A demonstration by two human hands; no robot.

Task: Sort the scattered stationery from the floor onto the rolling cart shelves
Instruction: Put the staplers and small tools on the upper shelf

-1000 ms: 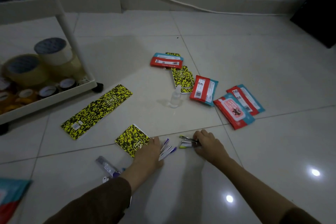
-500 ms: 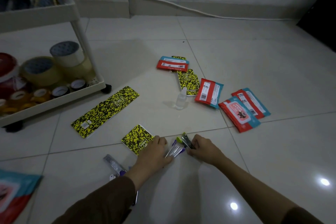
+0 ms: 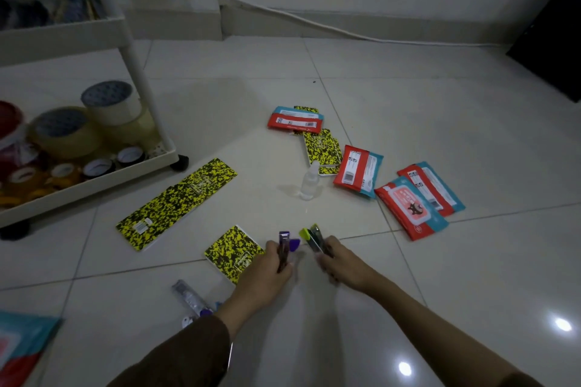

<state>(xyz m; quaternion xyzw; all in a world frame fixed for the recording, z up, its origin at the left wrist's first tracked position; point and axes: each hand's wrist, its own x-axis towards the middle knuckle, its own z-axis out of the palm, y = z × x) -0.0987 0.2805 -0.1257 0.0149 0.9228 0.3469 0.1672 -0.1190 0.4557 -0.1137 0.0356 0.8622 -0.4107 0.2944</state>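
- My left hand (image 3: pixel 267 273) is clenched round a bunch of purple-capped pens (image 3: pixel 284 248), tips pointing up and away from me, lifted just off the floor (image 3: pixel 440 104).
- My right hand (image 3: pixel 341 264) grips a second bunch, the green-capped pens (image 3: pixel 312 237), tilted up to the left; the two bunches sit near each other with a small gap between.
- Just left of my left hand lies a small yellow-and-black speckled notebook (image 3: pixel 234 253), flat on the tile, its corner partly under my wrist.
- A long yellow-and-black speckled pad (image 3: pixel 177 201) lies farther left, angled toward the cart.
- Beyond my hands stands a small clear bottle (image 3: pixel 309 182), upright, with another speckled notebook (image 3: pixel 322 148) behind it.
- Red-and-teal packets (image 3: pixel 358 171) are scattered to the right of the bottle, well apart from my right hand; one more packet sits farther back.
- A few loose pens (image 3: pixel 191 298) lie by my left sleeve, blurred.
- The rolling cart (image 3: pixel 94 181) stands at the left, its bottom shelf loaded with tape rolls (image 3: pixel 63 132).
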